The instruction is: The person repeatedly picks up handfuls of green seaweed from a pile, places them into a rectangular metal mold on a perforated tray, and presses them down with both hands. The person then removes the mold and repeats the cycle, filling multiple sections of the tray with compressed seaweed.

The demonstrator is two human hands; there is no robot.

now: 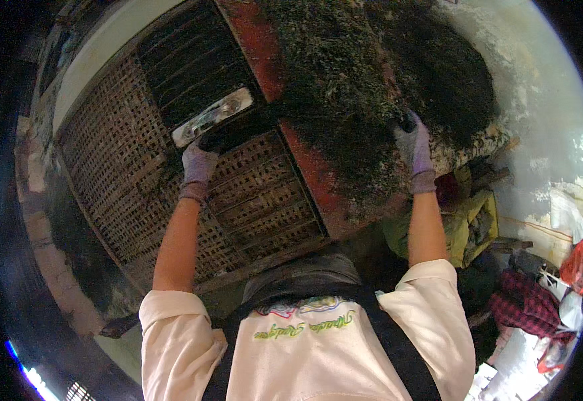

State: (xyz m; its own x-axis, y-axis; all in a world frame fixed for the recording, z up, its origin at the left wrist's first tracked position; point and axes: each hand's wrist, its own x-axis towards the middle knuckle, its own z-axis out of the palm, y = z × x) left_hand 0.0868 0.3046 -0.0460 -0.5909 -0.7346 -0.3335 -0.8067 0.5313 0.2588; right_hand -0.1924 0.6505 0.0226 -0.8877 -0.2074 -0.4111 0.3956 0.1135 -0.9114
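Observation:
My left hand (pixel 200 161), in a grey-purple glove with a dark palm side, is at the near edge of a long pale plate (pixel 212 117) with a shiny, blurred surface. Dark material (pixel 243 131) runs from these fingers toward a red-painted board (pixel 311 173). My right hand (pixel 413 145), gloved alike, is at the right side of a heap of dark, fibrous material (pixel 346 100) on that board. Its thumb points away from me, and the fingertips blend into the dark heap. Whether either hand grips anything is hidden.
Slatted, lattice-like brown panels (pixel 116 115) lie to the left and below my left hand. A second dark mound (pixel 446 75) rises against the pale wall (pixel 537 85). At right are a yellow sack (pixel 477 225), a checked cloth (pixel 524 303) and a red plastic bag (pixel 577 265).

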